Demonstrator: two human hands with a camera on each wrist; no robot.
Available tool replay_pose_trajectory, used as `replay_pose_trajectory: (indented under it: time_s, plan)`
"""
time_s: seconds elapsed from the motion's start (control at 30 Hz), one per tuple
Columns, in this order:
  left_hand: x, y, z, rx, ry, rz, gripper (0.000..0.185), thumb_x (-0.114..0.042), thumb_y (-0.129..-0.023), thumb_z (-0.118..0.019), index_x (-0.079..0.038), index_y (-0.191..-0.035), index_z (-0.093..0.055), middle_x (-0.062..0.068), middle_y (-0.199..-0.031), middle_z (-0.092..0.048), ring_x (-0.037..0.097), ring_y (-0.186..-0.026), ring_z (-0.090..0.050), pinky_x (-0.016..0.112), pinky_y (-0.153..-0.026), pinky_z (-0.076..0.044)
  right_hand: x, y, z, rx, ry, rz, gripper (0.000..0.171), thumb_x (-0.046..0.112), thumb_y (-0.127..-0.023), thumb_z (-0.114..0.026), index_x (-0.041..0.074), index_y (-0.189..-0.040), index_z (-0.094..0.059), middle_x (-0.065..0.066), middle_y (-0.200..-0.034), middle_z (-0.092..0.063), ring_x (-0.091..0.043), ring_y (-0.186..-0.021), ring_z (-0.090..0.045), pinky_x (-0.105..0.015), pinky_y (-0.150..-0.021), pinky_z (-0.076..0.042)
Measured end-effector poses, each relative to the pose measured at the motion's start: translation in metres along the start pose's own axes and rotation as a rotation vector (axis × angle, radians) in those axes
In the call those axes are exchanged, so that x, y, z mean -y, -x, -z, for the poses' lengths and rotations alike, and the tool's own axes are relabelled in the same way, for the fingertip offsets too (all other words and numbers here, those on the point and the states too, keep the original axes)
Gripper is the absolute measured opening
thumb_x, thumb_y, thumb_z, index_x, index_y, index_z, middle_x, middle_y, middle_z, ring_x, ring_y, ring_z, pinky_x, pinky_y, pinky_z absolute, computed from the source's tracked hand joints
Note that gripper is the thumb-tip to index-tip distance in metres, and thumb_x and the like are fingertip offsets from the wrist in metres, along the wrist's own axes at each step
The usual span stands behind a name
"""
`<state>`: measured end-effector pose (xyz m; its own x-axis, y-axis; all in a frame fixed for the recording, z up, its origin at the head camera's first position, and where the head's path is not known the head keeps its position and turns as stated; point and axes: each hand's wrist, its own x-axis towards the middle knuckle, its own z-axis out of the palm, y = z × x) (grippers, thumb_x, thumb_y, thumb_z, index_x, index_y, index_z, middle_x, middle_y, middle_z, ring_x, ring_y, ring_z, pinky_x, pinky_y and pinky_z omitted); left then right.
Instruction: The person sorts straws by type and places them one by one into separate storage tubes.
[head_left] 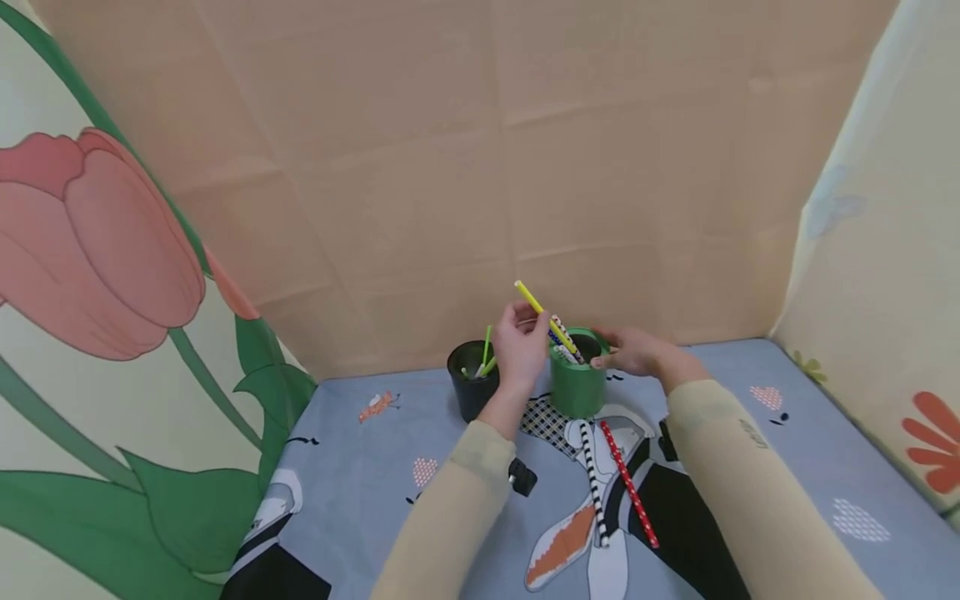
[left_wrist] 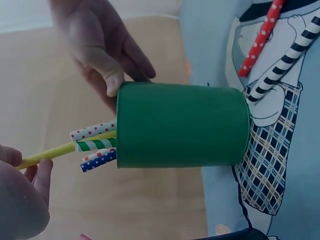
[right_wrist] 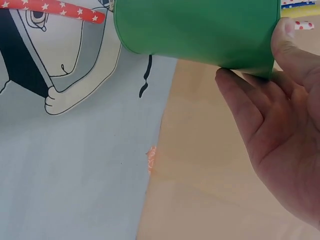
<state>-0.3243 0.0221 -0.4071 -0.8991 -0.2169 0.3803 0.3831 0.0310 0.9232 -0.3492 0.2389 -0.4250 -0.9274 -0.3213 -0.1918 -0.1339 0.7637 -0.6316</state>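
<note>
My left hand (head_left: pixel 523 346) pinches a yellow paper straw (head_left: pixel 534 297) between thumb and fingers. The straw slants down into a green cup (head_left: pixel 577 387) that stands upright on the cloth. At the cup's right side my right hand (head_left: pixel 637 352) holds it by the rim, thumb (right_wrist: pixel 286 37) at the lip and fingers along the outer wall. Several patterned straws poke out of the cup in the left wrist view, among them a green-striped straw (left_wrist: pixel 95 145) and a blue dotted straw (left_wrist: pixel 97 161).
Left of the green cup stands a black cup (head_left: pixel 472 392) with green straws in it. A black-and-white striped straw (head_left: pixel 595 483) and a red starred straw (head_left: pixel 628 483) lie on the patterned blue cloth (head_left: pixel 360 483). Behind rises a brown paper-like backdrop (head_left: pixel 405 192).
</note>
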Motion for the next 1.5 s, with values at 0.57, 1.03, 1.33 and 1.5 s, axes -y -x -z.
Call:
replay_pose_trajectory:
  time_s: [0.57, 1.03, 1.33, 1.5]
  plan:
    - [0.005, -0.004, -0.004, 0.072, -0.136, 0.079, 0.016, -0.011, -0.1, -0.077, -0.007, -0.115, -0.071, 0.001, -0.106, -0.074, 0.014, -0.098, -0.074, 0.029, -0.088, -0.061, 0.003, -0.003, 0.001, 0.002, -0.016, -0.016, 0.089, 0.04, -0.105, -0.069, 0.001, -0.169, -0.021, -0.033, -0.164, -0.035, -0.059, -0.15, -0.031, -0.077, -0.117, -0.026]
    - [0.018, -0.005, 0.0, -0.014, -0.007, 0.02, 0.025, -0.003, -0.095, -0.076, -0.002, -0.119, -0.069, 0.007, -0.105, -0.075, 0.019, -0.097, -0.076, 0.028, -0.088, -0.062, 0.003, -0.004, -0.002, 0.011, -0.037, -0.023, 0.088, 0.037, -0.104, -0.07, 0.003, -0.17, -0.022, -0.033, -0.164, -0.036, -0.06, -0.148, -0.033, -0.078, -0.116, -0.027]
    - [0.021, 0.001, 0.003, 0.001, -0.002, 0.035, 0.026, -0.003, -0.096, -0.077, 0.0, -0.12, -0.069, 0.008, -0.106, -0.074, 0.02, -0.097, -0.075, 0.029, -0.089, -0.062, 0.0, -0.004, -0.003, 0.012, -0.028, -0.033, 0.088, 0.038, -0.104, -0.07, 0.004, -0.17, -0.022, -0.034, -0.164, -0.035, -0.06, -0.148, -0.032, -0.078, -0.115, -0.028]
    - [0.022, 0.008, 0.007, -0.01, 0.033, 0.044, 0.027, -0.004, -0.096, -0.078, 0.0, -0.121, -0.069, 0.012, -0.11, -0.075, 0.019, -0.098, -0.075, 0.03, -0.09, -0.062, -0.004, -0.008, -0.006, 0.018, -0.025, -0.02, 0.089, 0.04, -0.103, -0.071, 0.005, -0.17, -0.023, -0.033, -0.163, -0.038, -0.059, -0.147, -0.035, -0.078, -0.115, -0.03]
